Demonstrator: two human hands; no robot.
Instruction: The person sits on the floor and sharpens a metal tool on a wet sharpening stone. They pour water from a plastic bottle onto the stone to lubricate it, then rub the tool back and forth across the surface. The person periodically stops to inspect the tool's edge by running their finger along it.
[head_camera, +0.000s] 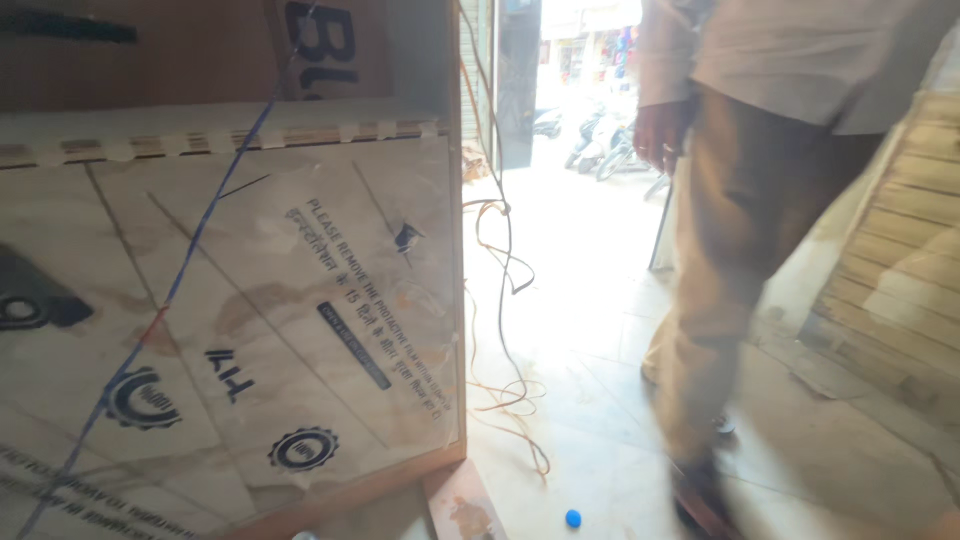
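Neither hand of the wearer shows, so open or closed I cannot tell, and beside the film-covered laminate panel (260, 320) a co-worker's hand (658, 135) hangs loosely curled (walking by) near loose cables (505, 300) on the floor (590, 400), a likely tripping snag.

My hands out of frame. I see large laminated board (260, 320) with protective film at left, blue line crossing it. Loose wires (505, 300) trail over pale floor (590, 330) beside it. Small blue cap (573, 518) near board's corner. Co-worker (760, 200) at right, hand (660, 135) hanging.
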